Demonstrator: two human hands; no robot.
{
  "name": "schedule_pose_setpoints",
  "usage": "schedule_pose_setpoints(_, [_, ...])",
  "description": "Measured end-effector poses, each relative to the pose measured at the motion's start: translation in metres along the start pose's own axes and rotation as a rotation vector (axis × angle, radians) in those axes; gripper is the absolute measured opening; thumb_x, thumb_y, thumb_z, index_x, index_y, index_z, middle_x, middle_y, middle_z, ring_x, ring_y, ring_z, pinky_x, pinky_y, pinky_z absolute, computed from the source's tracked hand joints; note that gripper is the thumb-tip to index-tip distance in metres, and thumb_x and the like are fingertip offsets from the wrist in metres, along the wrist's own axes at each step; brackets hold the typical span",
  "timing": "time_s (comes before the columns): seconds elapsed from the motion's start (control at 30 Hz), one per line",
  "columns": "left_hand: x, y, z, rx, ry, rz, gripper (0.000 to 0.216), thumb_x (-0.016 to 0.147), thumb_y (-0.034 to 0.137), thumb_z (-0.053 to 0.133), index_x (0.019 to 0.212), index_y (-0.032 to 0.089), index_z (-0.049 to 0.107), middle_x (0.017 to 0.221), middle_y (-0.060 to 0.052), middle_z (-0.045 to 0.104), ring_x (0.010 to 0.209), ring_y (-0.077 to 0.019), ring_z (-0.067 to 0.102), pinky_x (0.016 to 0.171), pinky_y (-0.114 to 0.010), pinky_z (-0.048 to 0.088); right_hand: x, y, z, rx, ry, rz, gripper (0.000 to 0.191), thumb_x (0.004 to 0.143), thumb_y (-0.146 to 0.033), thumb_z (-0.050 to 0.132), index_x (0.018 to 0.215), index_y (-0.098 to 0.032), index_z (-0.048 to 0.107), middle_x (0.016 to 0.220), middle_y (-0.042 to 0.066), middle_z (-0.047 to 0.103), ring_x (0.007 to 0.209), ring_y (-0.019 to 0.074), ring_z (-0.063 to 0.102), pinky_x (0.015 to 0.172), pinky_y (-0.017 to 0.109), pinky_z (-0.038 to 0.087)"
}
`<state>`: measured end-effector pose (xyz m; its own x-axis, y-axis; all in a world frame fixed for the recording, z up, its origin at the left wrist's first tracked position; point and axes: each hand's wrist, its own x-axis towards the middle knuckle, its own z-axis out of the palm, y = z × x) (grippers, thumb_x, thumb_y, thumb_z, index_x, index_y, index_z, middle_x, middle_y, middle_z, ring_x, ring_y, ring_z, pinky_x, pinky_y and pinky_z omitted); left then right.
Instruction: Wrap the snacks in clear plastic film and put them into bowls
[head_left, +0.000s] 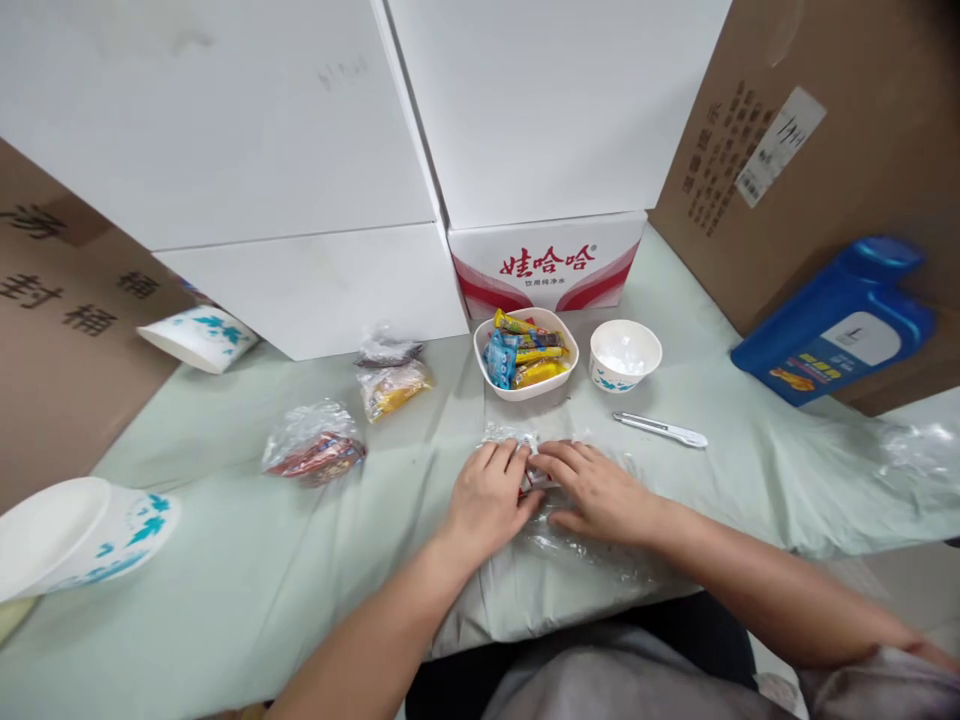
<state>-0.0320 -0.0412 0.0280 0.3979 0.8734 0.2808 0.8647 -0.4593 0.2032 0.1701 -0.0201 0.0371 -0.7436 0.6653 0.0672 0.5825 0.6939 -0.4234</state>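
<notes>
Both my hands rest on a clear plastic bag (pixel 570 545) lying on the pale green tablecloth (pixel 225 560) near the front edge. My left hand (pixel 491 500) and my right hand (pixel 596 490) meet at the bag's top, fingers pinching the plastic around a small red item (pixel 534 481) inside. Just beyond them stands a white bowl (pixel 526 388) holding several wrapped candies (pixel 525 355). To its right is an empty white paper bowl (pixel 625 355).
A white utility knife (pixel 660 429) lies right of my hands. Three small filled plastic bags (pixel 315 455) (pixel 392 388) (pixel 386 350) lie to the left. Tipped paper bowls (pixel 82 535) (pixel 199 337), a blue jug (pixel 836 325), white boxes (pixel 322 290) and cardboard (pixel 795 150) ring the table.
</notes>
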Motion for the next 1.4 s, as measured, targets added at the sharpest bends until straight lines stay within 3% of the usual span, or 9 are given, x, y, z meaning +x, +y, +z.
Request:
schedule_pose_setpoints(0.2, [0.002,-0.013,-0.008,-0.505,0.013,-0.179,0.034,0.09,0.037,0.05,0.107,0.013,0.067,0.091,-0.009,0.072,0.082,-0.0228,0.065,0.077,-0.036,0.052,0.01,0.018,0.008,0.044,0.017,0.111,0.1,0.069,-0.046,0.081,0.149,-0.014,0.029,0.151,0.024,0.033,0.135,0.0374,0.039,0.107,0.054,0.04])
schedule_pose_setpoints(0.4, [0.006,-0.015,0.002,-1.288,-0.024,-0.457,0.056,0.092,0.06,0.043,0.11,0.012,0.064,0.089,-0.009,0.07,0.074,-0.0196,0.064,0.063,-0.029,0.051,0.014,0.015,-0.006,0.149,0.284,-0.004,0.051,0.087,-0.034,0.063,0.133,-0.02,0.047,0.142,0.018,0.043,0.129,0.0295,0.048,0.101,0.048,0.047])
schedule_pose_setpoints(0.57, [0.008,-0.015,0.007,-0.945,-0.094,-0.38,0.044,0.084,0.046,0.062,0.117,0.017,0.061,0.104,-0.008,0.069,0.09,-0.0231,0.064,0.081,-0.034,0.05,0.035,0.032,-0.021,0.243,0.483,0.005,0.016,0.091,-0.03,0.056,0.102,-0.02,0.06,0.113,0.013,0.064,0.108,0.0247,0.06,0.09,0.042,0.05])
schedule_pose_setpoints(0.77, [0.008,-0.014,0.008,-0.636,-0.171,-0.228,0.011,0.082,0.016,0.056,0.079,0.019,0.066,0.084,-0.003,0.067,0.079,-0.0176,0.062,0.076,-0.029,0.047,0.058,0.057,-0.032,0.446,0.633,0.284,0.027,0.088,-0.045,0.054,0.085,-0.019,0.062,0.078,0.005,0.065,0.072,0.0195,0.06,0.067,0.033,0.049])
schedule_pose_setpoints(0.93, [0.008,-0.014,0.01,-0.566,-0.183,-0.194,0.012,0.085,0.019,0.053,0.081,0.019,0.064,0.086,-0.004,0.065,0.077,-0.0171,0.061,0.073,-0.029,0.045,0.082,0.078,-0.03,0.518,0.711,0.423,0.038,0.076,-0.034,0.059,0.11,-0.017,0.06,0.106,0.01,0.066,0.094,0.0238,0.062,0.086,0.041,0.05])
schedule_pose_setpoints(1.1, [0.008,-0.016,0.011,-0.576,-0.157,-0.223,0.013,0.085,0.023,0.053,0.082,0.019,0.064,0.086,-0.004,0.065,0.077,-0.0177,0.06,0.074,-0.03,0.045,0.08,0.083,-0.023,0.325,0.718,0.305,0.064,0.065,-0.016,0.06,0.128,-0.018,0.051,0.13,0.014,0.054,0.124,0.029,0.048,0.107,0.05,0.038])
schedule_pose_setpoints(1.2, [0.008,-0.02,0.012,-0.752,-0.111,-0.366,0.027,0.087,0.042,0.054,0.085,0.017,0.065,0.084,-0.006,0.066,0.071,-0.0176,0.059,0.069,-0.031,0.045,0.062,0.071,-0.018,0.302,0.699,0.225,0.057,0.069,-0.014,0.056,0.125,-0.021,0.054,0.125,0.011,0.057,0.117,0.027,0.053,0.1,0.047,0.045])
schedule_pose_setpoints(1.3, [0.009,-0.024,0.016,-1.24,-0.181,-0.558,0.064,0.084,0.073,0.042,0.096,0.014,0.065,0.09,-0.012,0.069,0.072,-0.0199,0.064,0.063,-0.03,0.046,0.043,0.057,-0.014,0.366,0.62,0.189,0.047,0.074,-0.013,0.053,0.12,-0.021,0.057,0.114,0.009,0.062,0.096,0.0221,0.062,0.082,0.038,0.054])
schedule_pose_setpoints(1.4, [0.011,-0.025,0.018,-1.679,-0.292,-0.651,0.083,0.075,0.084,0.042,0.116,0.014,0.06,0.103,-0.016,0.07,0.087,-0.0251,0.069,0.07,-0.033,0.051,0.034,0.048,-0.009,0.366,0.514,0.077,0.045,0.077,-0.011,0.051,0.12,-0.02,0.059,0.12,0.011,0.061,0.106,0.0228,0.061,0.081,0.036,0.055])
